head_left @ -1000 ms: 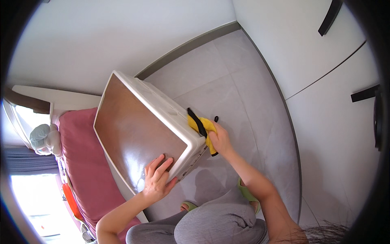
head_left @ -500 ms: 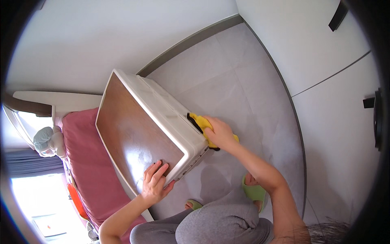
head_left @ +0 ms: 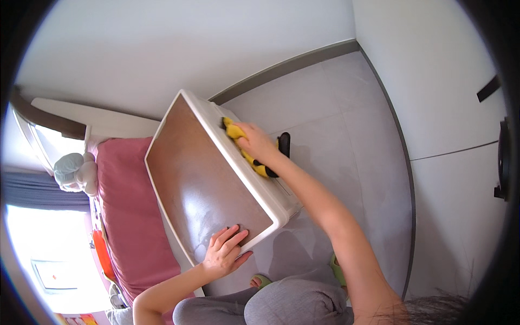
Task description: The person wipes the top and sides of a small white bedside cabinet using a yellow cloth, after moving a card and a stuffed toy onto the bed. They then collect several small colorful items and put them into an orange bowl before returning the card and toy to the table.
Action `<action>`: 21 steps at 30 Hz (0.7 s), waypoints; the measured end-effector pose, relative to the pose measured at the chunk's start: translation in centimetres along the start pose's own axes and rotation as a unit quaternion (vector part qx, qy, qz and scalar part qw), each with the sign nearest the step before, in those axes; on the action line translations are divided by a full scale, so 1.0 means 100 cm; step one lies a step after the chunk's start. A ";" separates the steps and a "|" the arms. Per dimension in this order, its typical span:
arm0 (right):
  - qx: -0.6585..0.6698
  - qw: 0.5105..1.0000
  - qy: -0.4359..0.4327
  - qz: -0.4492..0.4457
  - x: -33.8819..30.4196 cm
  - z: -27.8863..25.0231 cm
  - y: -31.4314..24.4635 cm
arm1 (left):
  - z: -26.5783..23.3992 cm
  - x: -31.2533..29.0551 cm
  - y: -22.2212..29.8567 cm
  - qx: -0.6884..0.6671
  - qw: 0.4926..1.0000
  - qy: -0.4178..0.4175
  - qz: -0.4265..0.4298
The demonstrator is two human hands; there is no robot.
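Observation:
A white cabinet (head_left: 280,208) with a shiny brown wood-look top (head_left: 200,162) stands on the floor before me, angled away to the left. My right hand (head_left: 257,145) presses a yellow cloth with black edging (head_left: 260,169) against its right side, just below the white rim. The fingers are bent over the bunched cloth, and a black-edged flap sticks out past the wrist. My left hand (head_left: 223,253) lies on the near end of the top, fingers stretched out on the brown surface, thumb over the near rim.
To the left is a bed with a pink cover (head_left: 127,200), a plush toy (head_left: 76,172) and a bright window. Grey floor tiles (head_left: 341,146) extend right to white cabinet doors (head_left: 455,189) with black handles. My knees and green slippers (head_left: 262,281) are close below.
My right hand has moved the cloth away from me along the cabinet's side, from its near corner toward the far end. My left hand stays on the top. The view has shifted slightly.

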State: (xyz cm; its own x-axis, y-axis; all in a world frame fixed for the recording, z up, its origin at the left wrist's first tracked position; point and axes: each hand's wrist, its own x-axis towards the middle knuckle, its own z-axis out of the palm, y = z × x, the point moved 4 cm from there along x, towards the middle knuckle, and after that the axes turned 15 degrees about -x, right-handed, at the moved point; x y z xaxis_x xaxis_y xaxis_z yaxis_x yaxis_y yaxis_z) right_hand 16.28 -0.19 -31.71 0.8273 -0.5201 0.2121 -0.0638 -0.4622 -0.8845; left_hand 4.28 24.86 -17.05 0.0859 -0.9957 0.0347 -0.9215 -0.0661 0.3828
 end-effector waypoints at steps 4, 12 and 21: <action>-0.191 0.957 -0.194 0.104 -0.025 0.003 0.051 | -0.006 0.002 0.003 -0.017 1.000 -0.001 -0.014; -0.201 0.902 -0.378 0.051 -0.202 -0.116 0.105 | -0.009 0.006 0.007 -0.030 0.999 -0.007 -0.021; 0.143 0.917 0.070 0.367 -0.260 -0.208 0.104 | 0.017 0.160 0.036 -0.061 0.987 0.126 -0.079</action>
State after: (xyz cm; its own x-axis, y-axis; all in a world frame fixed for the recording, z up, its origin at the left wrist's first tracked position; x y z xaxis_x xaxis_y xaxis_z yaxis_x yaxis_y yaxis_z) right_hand -17.52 -6.40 -37.82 0.5403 -0.7112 -0.4498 -0.4086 0.2455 -0.8791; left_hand 1.64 8.59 -16.71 0.3306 -0.9249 0.1880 -0.8383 -0.1962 0.5088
